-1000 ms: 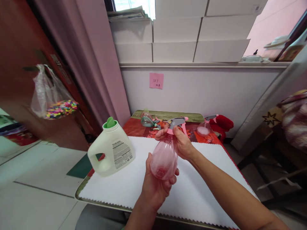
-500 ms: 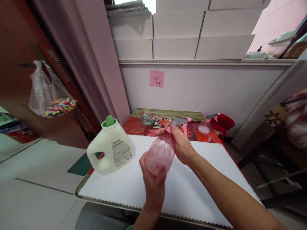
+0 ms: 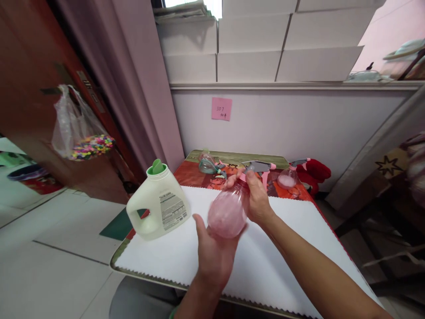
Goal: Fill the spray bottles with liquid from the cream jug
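A pink see-through spray bottle (image 3: 227,212) is tilted in front of me over the white mat, its grey and pink spray head (image 3: 257,167) up and to the right. My right hand (image 3: 255,197) is closed around the neck and collar, thumb on the near side. Beneath the bottle's rounded bottom lies my left hand (image 3: 217,252), palm up, thumb stretched away from the bottle. Its other fingers pass under and behind the bottle, partly hidden. Left of the hands stands a pale green detergent jug (image 3: 157,204) with a green spout (image 3: 157,167).
Another pink spray bottle (image 3: 288,177) stands at the table's back right, by a red plush item (image 3: 315,170). A green-tinted spray bottle (image 3: 208,165) lies at the back left. The white mat (image 3: 265,270) covers the table's front. A pink note (image 3: 222,109) is on the wall.
My left thumb has come off the bottle, and that hand has opened beneath it. The bottle has turned a little in my right hand's hold. The view has shifted slightly left.
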A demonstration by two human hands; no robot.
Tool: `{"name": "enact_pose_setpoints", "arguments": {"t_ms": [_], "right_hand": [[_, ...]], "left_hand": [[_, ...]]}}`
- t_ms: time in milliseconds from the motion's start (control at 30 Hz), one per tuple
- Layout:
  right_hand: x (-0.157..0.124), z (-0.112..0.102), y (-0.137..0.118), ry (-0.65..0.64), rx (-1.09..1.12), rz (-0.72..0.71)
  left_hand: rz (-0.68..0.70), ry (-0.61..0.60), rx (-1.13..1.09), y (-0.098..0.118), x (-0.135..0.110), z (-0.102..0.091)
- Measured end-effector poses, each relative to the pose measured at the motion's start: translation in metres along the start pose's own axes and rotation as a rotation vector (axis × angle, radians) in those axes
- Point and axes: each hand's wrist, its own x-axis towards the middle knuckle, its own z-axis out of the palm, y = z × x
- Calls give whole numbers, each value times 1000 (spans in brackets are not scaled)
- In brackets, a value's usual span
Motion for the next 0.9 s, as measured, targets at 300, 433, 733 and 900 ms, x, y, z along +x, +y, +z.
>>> {"name": "enact_pose_setpoints", "arguments": {"t_ms": [300,433,733,900], "right_hand": [[-2,-9,-2,-88,-149,28],[-4,0,-3,84,-107,115],[-9,8,7,164,77,-19],[-6,-2,6,-52,-7,-49]], "left_hand": [[-164,35,100,-5,5,-18],[696,105,689,-20,16,-36],[856,30,758,-14,19,-36],[-331,-163,37,14,19,-23]]}}
